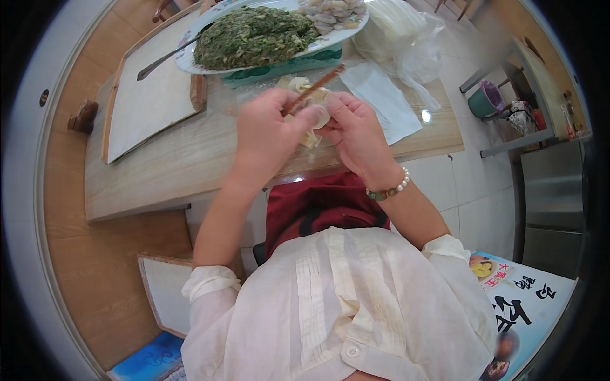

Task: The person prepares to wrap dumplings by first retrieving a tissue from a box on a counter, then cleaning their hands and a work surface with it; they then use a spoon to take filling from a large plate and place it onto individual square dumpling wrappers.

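Two hands fold a pale dumpling wrapper (319, 114) above a wooden table (184, 159).

From the left: a floured board (152, 101) lies on the table, a metal spoon (166, 57) resting from it onto the rim of an oval plate (330, 39) heaped with chopped green filling (254, 37). At centre, the left hand (267, 133) has its grip closed on a pair of brown chopsticks (314, 87) and on the wrapper's left edge; the right hand (356, 130), a beaded bracelet (389, 188) at its wrist, pinches the wrapper's right side. To the right lie a white sheet (381, 95) and a clear plastic bag (406, 38).
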The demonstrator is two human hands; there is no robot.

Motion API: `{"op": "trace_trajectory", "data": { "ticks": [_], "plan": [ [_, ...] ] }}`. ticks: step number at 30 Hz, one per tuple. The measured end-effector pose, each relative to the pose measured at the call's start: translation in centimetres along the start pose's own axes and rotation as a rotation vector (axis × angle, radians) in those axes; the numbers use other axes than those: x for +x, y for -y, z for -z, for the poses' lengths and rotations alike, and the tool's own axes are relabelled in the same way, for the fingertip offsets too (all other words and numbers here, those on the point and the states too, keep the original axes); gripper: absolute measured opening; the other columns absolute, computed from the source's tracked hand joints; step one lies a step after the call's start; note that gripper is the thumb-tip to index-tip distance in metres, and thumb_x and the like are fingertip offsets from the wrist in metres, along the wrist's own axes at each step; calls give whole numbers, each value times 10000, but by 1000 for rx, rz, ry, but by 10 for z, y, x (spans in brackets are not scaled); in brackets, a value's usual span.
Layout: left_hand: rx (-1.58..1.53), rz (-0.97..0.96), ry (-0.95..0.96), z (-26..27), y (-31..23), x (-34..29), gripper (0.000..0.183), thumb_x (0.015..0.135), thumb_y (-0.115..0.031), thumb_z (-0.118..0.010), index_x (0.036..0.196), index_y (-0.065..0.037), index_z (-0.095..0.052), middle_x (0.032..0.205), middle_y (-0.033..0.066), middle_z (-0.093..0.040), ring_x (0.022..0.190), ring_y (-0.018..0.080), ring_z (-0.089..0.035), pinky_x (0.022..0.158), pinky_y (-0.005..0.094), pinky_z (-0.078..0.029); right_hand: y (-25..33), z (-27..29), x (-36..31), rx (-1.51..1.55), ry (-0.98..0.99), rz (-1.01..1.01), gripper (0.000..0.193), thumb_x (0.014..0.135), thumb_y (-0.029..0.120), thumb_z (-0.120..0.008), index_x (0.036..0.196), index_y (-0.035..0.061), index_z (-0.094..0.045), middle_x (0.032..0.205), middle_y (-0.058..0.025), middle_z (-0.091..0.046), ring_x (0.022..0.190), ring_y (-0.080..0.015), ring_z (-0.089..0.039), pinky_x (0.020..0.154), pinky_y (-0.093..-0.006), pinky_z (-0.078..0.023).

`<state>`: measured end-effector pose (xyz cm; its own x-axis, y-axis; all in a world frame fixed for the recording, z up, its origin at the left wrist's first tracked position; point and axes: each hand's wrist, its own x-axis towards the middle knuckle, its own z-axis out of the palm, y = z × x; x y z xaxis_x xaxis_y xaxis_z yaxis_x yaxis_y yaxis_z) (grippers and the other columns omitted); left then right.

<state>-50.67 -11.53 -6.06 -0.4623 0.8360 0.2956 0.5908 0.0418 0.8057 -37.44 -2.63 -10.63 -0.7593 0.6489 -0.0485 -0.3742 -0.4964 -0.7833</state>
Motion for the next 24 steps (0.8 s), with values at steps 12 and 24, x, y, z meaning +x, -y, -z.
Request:
{"op": "trace_trajectory", "data": {
  "ticks": [12, 24],
  "plan": [
    [-470, 386, 92, 21, 23, 9, 131, 735, -51, -747, 806, 5, -652, 648, -10, -574, 494, 19, -404, 435, 192, -262, -1, -13, -9, 492, -48, -53, 344, 999, 200, -409, 1251, -22, -482, 1286, -157, -553, 1166, -259, -560, 994, -413, -473],
    [-427, 236, 139, 26, 28, 10, 131, 772, -65, -735, 852, 1, -655, 696, -27, -589, 555, 17, -440, 486, 183, -307, -1, -17, 2, 386, -40, -150, 319, 1008, 183, -454, 1253, -20, -480, 1233, -126, -576, 1120, -227, -582, 995, -369, -469]
  ]
}}
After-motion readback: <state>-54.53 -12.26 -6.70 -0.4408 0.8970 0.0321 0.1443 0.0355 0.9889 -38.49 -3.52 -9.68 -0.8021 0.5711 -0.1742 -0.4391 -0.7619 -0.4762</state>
